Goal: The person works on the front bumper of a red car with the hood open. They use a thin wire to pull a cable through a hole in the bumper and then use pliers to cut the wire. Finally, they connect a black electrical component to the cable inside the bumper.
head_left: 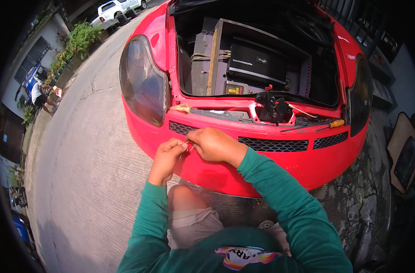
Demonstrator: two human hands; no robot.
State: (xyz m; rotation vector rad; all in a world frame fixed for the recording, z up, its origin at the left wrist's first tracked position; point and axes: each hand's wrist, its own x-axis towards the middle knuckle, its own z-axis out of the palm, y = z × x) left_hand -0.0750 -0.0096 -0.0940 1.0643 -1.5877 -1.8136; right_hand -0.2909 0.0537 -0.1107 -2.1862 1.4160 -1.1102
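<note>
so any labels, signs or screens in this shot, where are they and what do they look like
Black box in the open front compartment of the red car: rectangular, with a small pale marking on top.
Small yellow label just below the box: squarish, with dark marks.
No screens or signs.

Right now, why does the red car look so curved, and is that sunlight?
Head view: the fisheye lens bows the red car and road toward a black rim; sunlight glints on the bumper, the open compartment lies in shade; both hands look sharp.
</note>
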